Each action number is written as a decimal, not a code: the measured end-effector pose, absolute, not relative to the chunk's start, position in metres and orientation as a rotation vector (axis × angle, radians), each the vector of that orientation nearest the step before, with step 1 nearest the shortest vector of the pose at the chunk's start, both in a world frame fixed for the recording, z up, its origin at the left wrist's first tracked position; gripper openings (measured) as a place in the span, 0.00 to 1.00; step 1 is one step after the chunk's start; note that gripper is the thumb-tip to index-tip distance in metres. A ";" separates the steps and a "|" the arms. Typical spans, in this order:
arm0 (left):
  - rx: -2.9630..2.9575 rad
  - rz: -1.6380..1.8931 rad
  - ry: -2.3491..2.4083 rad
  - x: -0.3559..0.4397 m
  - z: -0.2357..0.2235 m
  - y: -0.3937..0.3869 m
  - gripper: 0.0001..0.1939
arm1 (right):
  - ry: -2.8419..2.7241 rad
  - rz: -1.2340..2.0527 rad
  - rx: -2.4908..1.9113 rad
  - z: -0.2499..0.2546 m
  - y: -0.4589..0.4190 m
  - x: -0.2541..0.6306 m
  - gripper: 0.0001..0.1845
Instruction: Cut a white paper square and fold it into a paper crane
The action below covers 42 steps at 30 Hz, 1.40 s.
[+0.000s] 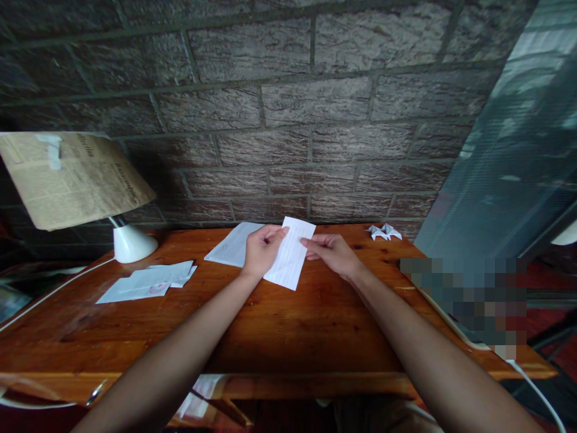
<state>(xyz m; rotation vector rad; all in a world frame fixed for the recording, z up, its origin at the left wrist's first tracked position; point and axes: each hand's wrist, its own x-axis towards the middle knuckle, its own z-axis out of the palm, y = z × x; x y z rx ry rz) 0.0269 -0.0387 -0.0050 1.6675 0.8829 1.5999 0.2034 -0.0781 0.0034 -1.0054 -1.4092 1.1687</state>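
Note:
Between my two hands is a white sheet of paper [291,255], a narrow rectangle with faint print, tilted a little above the wooden table. My left hand [262,248] pinches its left edge, thumb on the front. On the opposite edge, my right hand [331,252] grips the paper between thumb and fingers. Behind my left hand lies a stack of white paper [229,243], partly covered by that hand. Two small folded paper shapes [384,232] stand near the wall at the back right.
Several printed slips [148,281], one with a reddish mark, lie at left on the wooden table [315,337]. A lamp [133,243] with a newspaper-like shade stands at back left, its white cord trailing over the table. A brick wall [288,102] rises behind. A pixelated patch covers the right edge.

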 end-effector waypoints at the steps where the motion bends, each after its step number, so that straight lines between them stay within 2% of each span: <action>1: 1.682 1.619 0.885 0.027 -0.005 -0.039 0.15 | -1.408 1.165 -1.005 0.003 -0.078 0.203 0.20; 11: 1.682 1.724 0.950 0.027 -0.004 -0.041 0.15 | -1.419 1.256 -1.042 0.002 -0.080 0.202 0.17; 22: 1.719 1.850 0.925 0.026 -0.006 -0.037 0.13 | -1.411 1.215 -0.986 0.004 -0.081 0.199 0.16; 42: 1.669 1.917 0.967 0.025 -0.005 -0.035 0.13 | -1.403 1.336 -1.012 0.001 -0.081 0.199 0.15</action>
